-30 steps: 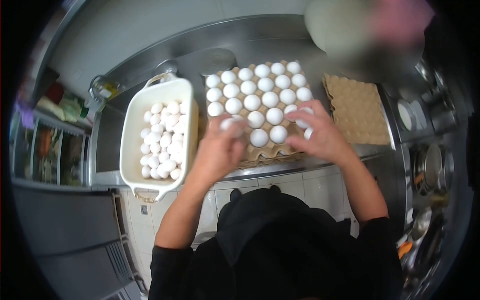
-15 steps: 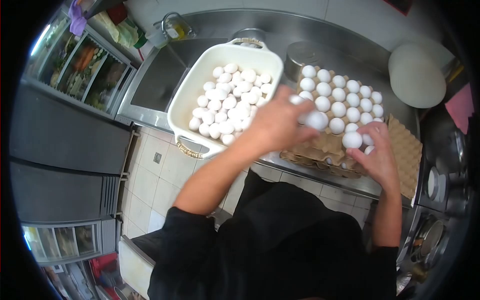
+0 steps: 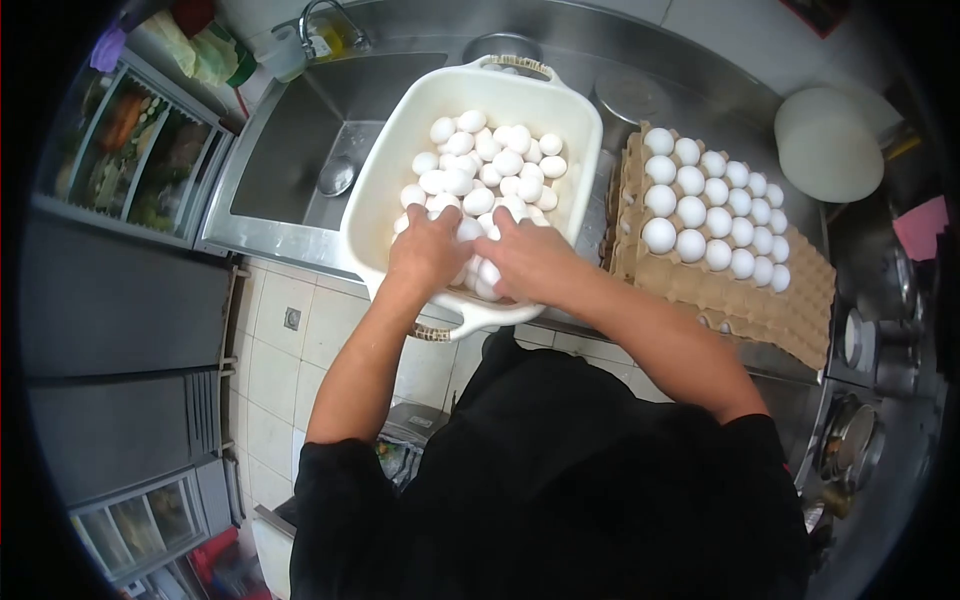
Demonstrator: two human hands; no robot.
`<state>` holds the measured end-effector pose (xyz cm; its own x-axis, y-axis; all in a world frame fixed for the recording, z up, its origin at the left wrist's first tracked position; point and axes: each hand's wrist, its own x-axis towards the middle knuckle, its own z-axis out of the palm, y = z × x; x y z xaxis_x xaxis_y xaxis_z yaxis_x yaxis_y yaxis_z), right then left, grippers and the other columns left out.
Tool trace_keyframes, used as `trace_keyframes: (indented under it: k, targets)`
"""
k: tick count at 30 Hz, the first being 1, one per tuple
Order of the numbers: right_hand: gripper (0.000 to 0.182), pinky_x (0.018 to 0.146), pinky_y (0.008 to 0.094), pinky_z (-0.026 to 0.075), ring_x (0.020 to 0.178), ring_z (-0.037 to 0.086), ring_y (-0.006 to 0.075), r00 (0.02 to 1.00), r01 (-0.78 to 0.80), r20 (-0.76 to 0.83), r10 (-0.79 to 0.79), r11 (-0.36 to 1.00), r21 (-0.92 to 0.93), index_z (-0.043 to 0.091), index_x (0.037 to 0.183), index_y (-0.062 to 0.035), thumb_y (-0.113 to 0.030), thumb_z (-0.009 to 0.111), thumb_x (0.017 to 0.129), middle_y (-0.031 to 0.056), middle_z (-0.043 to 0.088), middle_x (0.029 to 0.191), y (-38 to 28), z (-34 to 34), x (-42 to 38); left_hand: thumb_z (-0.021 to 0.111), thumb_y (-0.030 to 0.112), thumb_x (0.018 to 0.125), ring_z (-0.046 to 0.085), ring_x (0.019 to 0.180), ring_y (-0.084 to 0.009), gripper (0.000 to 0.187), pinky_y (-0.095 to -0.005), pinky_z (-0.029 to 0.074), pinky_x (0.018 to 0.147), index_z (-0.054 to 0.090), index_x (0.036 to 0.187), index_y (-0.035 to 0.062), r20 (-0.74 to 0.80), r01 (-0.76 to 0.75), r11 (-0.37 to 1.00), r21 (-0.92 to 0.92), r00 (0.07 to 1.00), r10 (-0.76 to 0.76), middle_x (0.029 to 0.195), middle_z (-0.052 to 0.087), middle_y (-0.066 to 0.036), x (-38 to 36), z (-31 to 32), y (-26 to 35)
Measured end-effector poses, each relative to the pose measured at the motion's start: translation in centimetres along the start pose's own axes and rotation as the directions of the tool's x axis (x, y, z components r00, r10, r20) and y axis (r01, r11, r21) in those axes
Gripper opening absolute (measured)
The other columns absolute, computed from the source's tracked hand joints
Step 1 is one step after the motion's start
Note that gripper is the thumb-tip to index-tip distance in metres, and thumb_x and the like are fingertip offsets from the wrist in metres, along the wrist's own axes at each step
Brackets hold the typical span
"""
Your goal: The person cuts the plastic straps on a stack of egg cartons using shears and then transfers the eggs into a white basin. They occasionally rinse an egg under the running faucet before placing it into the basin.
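Note:
Both of my hands are low inside a white rectangular tub (image 3: 372, 180) with rope-wrapped handles, among many loose white eggs (image 3: 507, 160). My left hand (image 3: 428, 250) is closed around eggs near the tub's front left, knuckles up. Close beside it, my right hand (image 3: 525, 258) curls its fingers over eggs at the front middle. White eggs show between the two hands; my fingers partly hide those they grip. Right of the tub, a brown cardboard egg tray (image 3: 650, 262) holds rows of white eggs (image 3: 715, 220), its front row of cups without eggs.
The tub overlaps the edge of a steel sink (image 3: 285, 150) that has a faucet (image 3: 315, 15). A lidded metal pot (image 3: 632, 98) stands behind the egg tray. More cardboard trays (image 3: 800, 310) lie at the right. A pale round container (image 3: 828, 145) is at the back right.
Both hands have moved left from the egg tray into the tub, carrying eggs. The tray's front row has lost its eggs. My view has shifted slightly.

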<state>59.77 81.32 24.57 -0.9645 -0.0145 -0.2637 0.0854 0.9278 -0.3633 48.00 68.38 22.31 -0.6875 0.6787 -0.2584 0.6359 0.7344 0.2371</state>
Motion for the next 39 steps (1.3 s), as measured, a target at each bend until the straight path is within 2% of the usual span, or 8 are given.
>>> trace_keyframes:
  k: [8, 12, 18, 21, 30, 33, 36, 39]
  targets:
    - [0.054, 0.097, 0.0482, 0.047, 0.116, 0.054, 0.0435, 0.997, -0.079, 0.037, 0.074, 0.981, 0.177, 0.049, 0.139, -0.0122, -0.032, 0.063, 0.090, 0.0291, 0.043, 0.138, -0.5, 1.8, -1.3, 0.057, 0.034, 0.093, 0.059, 0.111, -0.0435, 0.058, -0.0472, 0.047, 0.096, 0.044, 0.141, 0.0052, 0.179, -0.130, 0.991, 0.014, 0.976, 0.125, 0.126, 0.056, -0.030, -0.3, -0.9, 0.0]
    - [0.049, 0.106, 0.0438, 0.041, 0.126, 0.050, 0.0398, 0.877, -0.006, -0.468, 0.113, 0.974, 0.224, 0.055, 0.134, -0.0076, -0.028, 0.065, 0.090, 0.0232, 0.052, 0.137, 2.5, -1.1, -9.1, 0.068, 0.028, 0.088, 0.062, 0.107, -0.0386, 0.055, -0.0425, 0.049, 0.091, 0.053, 0.135, 0.0031, -0.108, -0.385, 0.919, -0.090, 0.921, 0.375, 0.121, 0.063, -0.023, -0.5, -2.2, 2.5]
    - [0.049, 0.107, 0.0442, 0.039, 0.128, 0.048, 0.0382, 0.429, -0.691, -0.695, 0.577, 0.705, 0.159, 0.055, 0.134, -0.0074, -0.015, 0.064, 0.086, 0.0230, 0.048, 0.141, 15.1, -1.7, -24.2, 0.071, 0.017, 0.082, 0.061, 0.105, -0.0383, 0.054, -0.0436, 0.051, 0.088, 0.054, 0.131, 0.0058, -0.274, -0.821, 0.563, -0.098, 0.566, 0.778, 0.126, 0.057, -0.020, -1.1, -2.4, 14.4]
    - [0.050, 0.106, 0.0414, 0.041, 0.126, 0.049, 0.0391, 0.513, -0.709, -0.561, 0.650, 0.689, 0.149, 0.056, 0.132, -0.0063, -0.006, 0.064, 0.083, 0.0203, 0.049, 0.141, 18.9, -0.2, -28.8, 0.075, 0.014, 0.077, 0.056, 0.112, -0.0372, 0.056, -0.0422, 0.049, 0.093, 0.054, 0.129, 0.0068, -0.158, -0.777, 0.622, 0.097, 0.605, 0.781, 0.130, 0.051, -0.017, 0.1, 1.0, 18.3]
    - [0.035, 0.090, 0.0351, 0.051, 0.105, 0.063, 0.0255, 0.354, -0.238, -0.502, 0.790, 0.595, 0.768, 0.059, 0.121, -0.0062, -0.003, 0.065, 0.086, 0.0127, 0.064, 0.114, 20.9, 0.0, -32.5, 0.073, 0.009, 0.078, 0.061, 0.100, -0.0332, 0.046, -0.0394, 0.052, 0.088, 0.053, 0.119, 0.0030, -0.252, -0.576, 0.676, -0.460, 0.814, 0.523, 0.109, 0.060, -0.016, 1.5, 1.2, 18.5]
    - [0.029, 0.080, 0.0341, 0.053, 0.096, 0.065, 0.0183, 0.342, 0.661, -0.367, 0.865, 0.056, 0.749, 0.061, 0.117, -0.0054, -0.009, 0.066, 0.089, 0.0068, 0.066, 0.103, 22.6, 0.6, -32.3, 0.059, 0.005, 0.087, 0.064, 0.102, -0.0255, 0.039, -0.0354, 0.055, 0.090, 0.049, 0.125, -0.0005, -0.161, -0.182, 0.119, -0.976, 0.972, 0.170, 0.111, 0.060, -0.015, 0.6, 0.6, 18.5]
    - [0.032, 0.080, 0.0341, 0.052, 0.097, 0.064, 0.0200, 0.447, 0.230, -0.339, 0.828, 0.260, 0.938, 0.061, 0.119, -0.0055, -0.012, 0.068, 0.088, 0.0081, 0.063, 0.110, 22.7, 0.0, -31.5, 0.056, 0.004, 0.089, 0.064, 0.097, -0.0230, 0.025, -0.0344, 0.056, 0.084, 0.054, 0.114, 0.0010, -0.027, 0.025, -0.245, -0.969, 0.978, 0.208, 0.113, 0.060, -0.016, 2.0, 0.8, 19.2]
    - [0.035, 0.081, 0.0340, 0.052, 0.098, 0.064, 0.0217, 0.533, -0.220, -0.301, 0.790, 0.473, 0.853, 0.061, 0.120, -0.0056, -0.014, 0.069, 0.087, 0.0095, 0.060, 0.116, 22.3, -1.7, -29.9, 0.060, 0.010, 0.089, 0.065, 0.094, -0.0216, 0.013, -0.0326, 0.056, 0.077, 0.059, 0.100, 0.0031, -0.003, -0.092, 0.287, -0.953, 0.955, 0.297, 0.106, 0.061, -0.011, 1.7, 0.3, 21.3]
